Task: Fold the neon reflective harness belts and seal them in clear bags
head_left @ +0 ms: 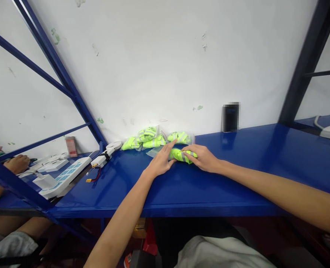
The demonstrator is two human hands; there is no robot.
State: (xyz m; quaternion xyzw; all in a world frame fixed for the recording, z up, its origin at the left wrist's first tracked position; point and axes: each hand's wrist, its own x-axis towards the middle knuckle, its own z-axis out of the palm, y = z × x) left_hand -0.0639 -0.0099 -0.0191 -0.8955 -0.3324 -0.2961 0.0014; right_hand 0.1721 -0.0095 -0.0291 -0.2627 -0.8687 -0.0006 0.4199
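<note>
A rolled fluorescent yellow-green safety vest with grey reflective bands lies on the blue table in front of me. My right hand is closed around its right end, fingers bent over the fabric. At the other end, my left hand has its fingers stretched out and the thumb spread apart, with the vest's end between them. Part of a clear plastic bag shows to the left, partly hidden by that hand. Just behind, several similar vests in clear bags are piled along the wall, with another bagged vest beside them.
The blue table meets a white wall. A dark, blurred upright device leans there. On the left are a white fan with wires, a power strip and a blue metal frame. Another person's hand is beyond it.
</note>
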